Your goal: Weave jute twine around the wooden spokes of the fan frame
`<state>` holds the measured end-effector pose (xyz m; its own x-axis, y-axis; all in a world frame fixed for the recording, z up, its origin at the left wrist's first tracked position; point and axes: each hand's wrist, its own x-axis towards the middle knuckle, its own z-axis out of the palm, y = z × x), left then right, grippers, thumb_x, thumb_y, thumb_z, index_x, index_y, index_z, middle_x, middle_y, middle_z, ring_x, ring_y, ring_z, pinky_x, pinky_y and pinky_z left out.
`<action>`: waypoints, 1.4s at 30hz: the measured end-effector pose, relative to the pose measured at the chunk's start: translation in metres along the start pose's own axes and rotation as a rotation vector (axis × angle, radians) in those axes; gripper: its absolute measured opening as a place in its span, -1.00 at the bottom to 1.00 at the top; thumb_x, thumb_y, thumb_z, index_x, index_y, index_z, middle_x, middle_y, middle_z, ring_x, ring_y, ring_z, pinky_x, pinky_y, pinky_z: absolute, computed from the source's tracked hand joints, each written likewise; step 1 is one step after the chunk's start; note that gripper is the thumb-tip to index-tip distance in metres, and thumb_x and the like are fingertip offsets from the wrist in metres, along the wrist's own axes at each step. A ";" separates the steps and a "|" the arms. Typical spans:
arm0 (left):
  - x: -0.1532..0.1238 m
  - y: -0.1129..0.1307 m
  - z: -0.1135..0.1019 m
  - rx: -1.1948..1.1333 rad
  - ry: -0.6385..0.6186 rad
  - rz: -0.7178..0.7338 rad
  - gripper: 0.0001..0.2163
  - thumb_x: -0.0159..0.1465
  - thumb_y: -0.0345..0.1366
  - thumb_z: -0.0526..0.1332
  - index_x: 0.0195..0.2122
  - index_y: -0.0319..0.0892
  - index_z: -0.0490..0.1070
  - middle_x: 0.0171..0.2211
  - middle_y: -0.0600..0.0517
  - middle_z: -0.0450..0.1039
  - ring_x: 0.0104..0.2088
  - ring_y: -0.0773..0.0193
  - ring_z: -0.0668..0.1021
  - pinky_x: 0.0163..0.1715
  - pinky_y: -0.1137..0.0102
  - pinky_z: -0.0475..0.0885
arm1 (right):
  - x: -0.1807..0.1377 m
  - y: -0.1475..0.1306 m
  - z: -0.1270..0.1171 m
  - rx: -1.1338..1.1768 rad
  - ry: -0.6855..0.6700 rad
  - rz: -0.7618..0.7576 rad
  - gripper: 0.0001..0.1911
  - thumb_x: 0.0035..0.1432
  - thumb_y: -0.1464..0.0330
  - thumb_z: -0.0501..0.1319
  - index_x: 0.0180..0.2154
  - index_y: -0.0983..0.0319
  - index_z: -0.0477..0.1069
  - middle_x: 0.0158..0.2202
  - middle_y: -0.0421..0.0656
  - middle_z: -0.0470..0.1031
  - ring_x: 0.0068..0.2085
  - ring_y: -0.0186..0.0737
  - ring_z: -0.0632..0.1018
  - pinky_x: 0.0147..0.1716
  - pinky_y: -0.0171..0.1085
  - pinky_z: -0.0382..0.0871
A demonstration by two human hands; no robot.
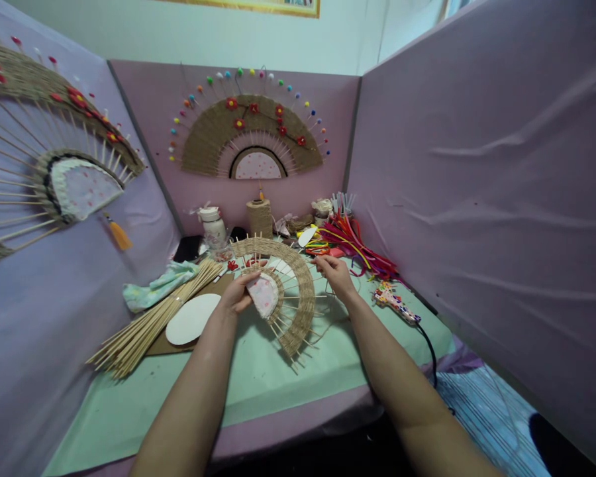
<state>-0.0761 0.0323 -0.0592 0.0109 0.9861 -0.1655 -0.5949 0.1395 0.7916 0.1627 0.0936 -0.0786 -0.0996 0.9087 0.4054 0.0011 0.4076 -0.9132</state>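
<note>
A half-round woven fan (305, 285) of thin sticks and tan twine is tilted above the table, with a pink-dotted white half-disc (264, 295) at its centre. My left hand (238, 293) is closed round the fan's inner part, beside the half-disc. At the fan's outer right edge, my right hand (332, 270) is closed in a pinch on thin twine (334, 324), which trails in loose loops below the hand. Bare stick ends poke out past the woven band. The exact pinch point is too small to see clearly.
A bundle of sticks (153, 318) and a white oval card (193, 319) lie left. Behind stand a white bottle (213, 226) and a twine spool (259, 218). Coloured pipe cleaners (357, 245) and a corded glue gun (396, 303) lie right. Finished fans (203, 142) hang on the partitions.
</note>
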 end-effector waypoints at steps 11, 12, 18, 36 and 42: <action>0.002 0.004 0.001 -0.055 0.046 0.049 -0.62 0.15 -0.54 0.11 0.01 -0.28 0.40 -0.44 -0.04 0.57 -0.48 0.30 0.57 -0.38 0.42 0.48 | -0.004 -0.006 0.002 0.008 -0.060 0.020 -0.61 0.04 0.07 0.18 -0.44 0.29 0.51 -0.57 -0.20 0.37 -0.51 -0.36 0.33 -0.51 -0.35 0.18; 0.002 0.004 0.002 -0.051 0.048 0.055 -0.62 0.14 -0.54 0.12 0.00 -0.28 0.41 -0.43 -0.04 0.57 -0.47 0.29 0.58 -0.38 0.42 0.49 | -0.004 -0.006 0.002 -0.021 -0.057 0.000 -0.63 0.04 0.09 0.20 -0.44 0.28 0.51 -0.56 -0.20 0.39 -0.50 -0.35 0.34 -0.49 -0.34 0.20; 0.003 0.002 0.001 -0.020 0.056 0.133 -0.66 0.09 -0.55 0.17 -0.08 -0.30 0.45 -0.43 -0.03 0.58 -0.46 0.31 0.58 -0.37 0.44 0.48 | -0.005 -0.002 0.004 -0.169 -0.065 -0.091 -0.75 0.01 0.22 0.23 -0.40 0.29 0.50 -0.51 -0.18 0.46 -0.50 -0.34 0.36 -0.47 -0.33 0.23; 0.003 0.002 0.000 -0.045 0.071 0.203 -0.68 0.07 -0.51 0.22 -0.11 -0.26 0.43 -0.43 0.01 0.57 -0.45 0.33 0.57 -0.35 0.44 0.47 | -0.007 -0.001 0.003 -0.301 -0.036 -0.282 -0.80 0.12 0.29 0.16 -0.33 0.25 0.50 -0.42 -0.13 0.48 -0.39 -0.27 0.43 -0.37 -0.29 0.30; 0.003 0.006 -0.001 -0.129 0.080 0.184 -0.69 0.14 -0.53 0.15 -0.07 -0.24 0.41 -0.38 -0.01 0.58 -0.39 0.32 0.59 -0.27 0.42 0.47 | -0.005 -0.002 0.002 -0.136 -0.094 -0.135 -0.72 0.05 0.18 0.20 -0.33 0.27 0.50 -0.44 -0.15 0.49 -0.42 -0.29 0.41 -0.40 -0.31 0.27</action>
<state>-0.0806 0.0362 -0.0555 -0.1680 0.9829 -0.0752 -0.6784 -0.0600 0.7322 0.1609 0.0884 -0.0787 -0.2008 0.8351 0.5122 0.1152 0.5393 -0.8342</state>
